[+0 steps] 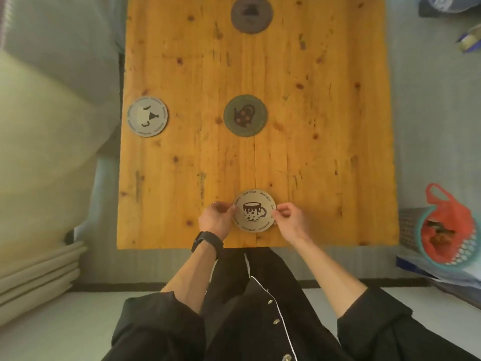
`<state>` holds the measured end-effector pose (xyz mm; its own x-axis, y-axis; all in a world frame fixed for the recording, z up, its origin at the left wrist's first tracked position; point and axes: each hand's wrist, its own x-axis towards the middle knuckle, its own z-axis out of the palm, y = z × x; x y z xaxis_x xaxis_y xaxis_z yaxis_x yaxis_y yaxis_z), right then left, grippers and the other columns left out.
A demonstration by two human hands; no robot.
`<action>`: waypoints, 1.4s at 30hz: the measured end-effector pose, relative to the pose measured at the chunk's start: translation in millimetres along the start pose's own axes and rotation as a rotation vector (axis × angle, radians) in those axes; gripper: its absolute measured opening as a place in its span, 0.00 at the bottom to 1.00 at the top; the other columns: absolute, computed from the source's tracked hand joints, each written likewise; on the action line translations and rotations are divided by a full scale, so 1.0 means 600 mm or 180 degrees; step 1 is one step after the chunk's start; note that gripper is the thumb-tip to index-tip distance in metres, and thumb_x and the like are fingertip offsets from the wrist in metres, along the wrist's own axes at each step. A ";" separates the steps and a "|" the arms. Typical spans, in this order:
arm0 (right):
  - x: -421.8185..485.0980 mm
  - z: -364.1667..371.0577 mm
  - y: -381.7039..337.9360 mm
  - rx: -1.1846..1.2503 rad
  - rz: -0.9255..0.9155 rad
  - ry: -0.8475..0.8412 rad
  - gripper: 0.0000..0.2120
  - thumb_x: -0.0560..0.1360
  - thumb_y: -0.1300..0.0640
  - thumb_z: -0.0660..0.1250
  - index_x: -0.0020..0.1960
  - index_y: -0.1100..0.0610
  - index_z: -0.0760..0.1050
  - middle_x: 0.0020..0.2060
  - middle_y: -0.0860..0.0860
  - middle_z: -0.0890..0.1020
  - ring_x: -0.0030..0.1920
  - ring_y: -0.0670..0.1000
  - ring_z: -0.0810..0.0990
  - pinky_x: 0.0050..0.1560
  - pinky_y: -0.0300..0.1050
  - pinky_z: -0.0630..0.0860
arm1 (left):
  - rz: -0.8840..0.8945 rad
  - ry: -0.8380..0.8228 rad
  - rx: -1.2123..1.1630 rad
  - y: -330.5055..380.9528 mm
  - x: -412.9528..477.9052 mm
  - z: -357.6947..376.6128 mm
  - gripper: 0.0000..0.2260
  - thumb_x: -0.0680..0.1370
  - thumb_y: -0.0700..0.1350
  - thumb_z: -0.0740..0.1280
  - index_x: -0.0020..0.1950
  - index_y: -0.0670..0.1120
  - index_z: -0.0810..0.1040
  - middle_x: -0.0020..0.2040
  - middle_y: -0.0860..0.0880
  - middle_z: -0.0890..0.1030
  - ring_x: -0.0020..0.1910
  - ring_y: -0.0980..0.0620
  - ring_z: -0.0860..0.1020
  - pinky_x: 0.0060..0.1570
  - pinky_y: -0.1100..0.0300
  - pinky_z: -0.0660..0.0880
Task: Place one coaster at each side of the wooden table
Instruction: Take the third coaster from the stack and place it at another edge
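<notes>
A beige coaster with a mug drawing (pixel 254 210) lies near the front edge of the wooden table (pixel 325 152). My left hand (pixel 217 217) pinches its left rim and my right hand (pixel 290 218) pinches its right rim. A pale grey coaster (pixel 147 116) sits at the table's left edge. A dark green coaster with a teapot drawing (pixel 245 115) rests in the middle. A dark grey-brown coaster (pixel 251 13) lies at the far edge.
Folded pale cushions (pixel 36 277) and bedding lie to the left of the table. An orange mesh bag in a teal basket (pixel 447 230) stands to the right. Dark clothing covers my lap below the table's front edge.
</notes>
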<state>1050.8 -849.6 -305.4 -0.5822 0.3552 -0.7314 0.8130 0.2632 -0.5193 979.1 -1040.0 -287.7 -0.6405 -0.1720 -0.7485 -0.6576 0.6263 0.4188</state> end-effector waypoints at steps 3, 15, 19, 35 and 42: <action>-0.002 0.005 0.016 0.0006 0.0063 0.0052 0.05 0.79 0.51 0.69 0.53 0.49 0.76 0.46 0.44 0.82 0.45 0.47 0.84 0.47 0.42 0.80 | -0.0118 -0.0014 -0.0004 -0.020 0.002 0.013 0.09 0.73 0.56 0.71 0.47 0.53 0.80 0.44 0.54 0.81 0.41 0.54 0.77 0.33 0.64 0.69; 0.000 0.007 0.013 -0.0184 -0.0080 0.0456 0.04 0.77 0.51 0.71 0.48 0.47 0.76 0.40 0.38 0.80 0.40 0.36 0.78 0.36 0.33 0.69 | 0.0028 0.0110 0.0080 -0.026 0.013 0.026 0.10 0.71 0.61 0.71 0.43 0.56 0.79 0.44 0.55 0.82 0.39 0.56 0.78 0.33 0.63 0.71; -0.003 0.006 0.010 -0.0308 -0.0087 0.0504 0.04 0.77 0.51 0.71 0.48 0.47 0.75 0.39 0.39 0.80 0.39 0.36 0.77 0.35 0.32 0.69 | 0.0032 0.0103 0.0067 -0.022 0.008 0.026 0.09 0.71 0.60 0.71 0.43 0.56 0.78 0.42 0.56 0.81 0.38 0.57 0.78 0.32 0.63 0.70; 0.002 0.003 0.010 -0.0432 -0.0107 0.0419 0.06 0.76 0.51 0.72 0.47 0.47 0.74 0.37 0.38 0.78 0.38 0.38 0.78 0.35 0.34 0.71 | 0.0168 0.0169 0.0481 -0.019 0.001 0.022 0.09 0.72 0.60 0.69 0.43 0.57 0.79 0.40 0.58 0.81 0.44 0.51 0.81 0.48 0.52 0.79; -0.009 0.009 0.017 -0.0497 -0.0269 0.0532 0.07 0.77 0.49 0.72 0.46 0.47 0.74 0.35 0.37 0.78 0.37 0.40 0.79 0.36 0.35 0.72 | 0.0157 0.0162 0.0487 -0.014 -0.002 0.018 0.08 0.72 0.60 0.69 0.39 0.58 0.77 0.38 0.60 0.79 0.45 0.51 0.81 0.53 0.49 0.77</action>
<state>1062.2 -853.7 -308.8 -0.6519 0.4660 -0.5983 0.7578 0.4291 -0.4915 989.8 -1036.8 -295.9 -0.6923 -0.1742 -0.7002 -0.5592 0.7428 0.3682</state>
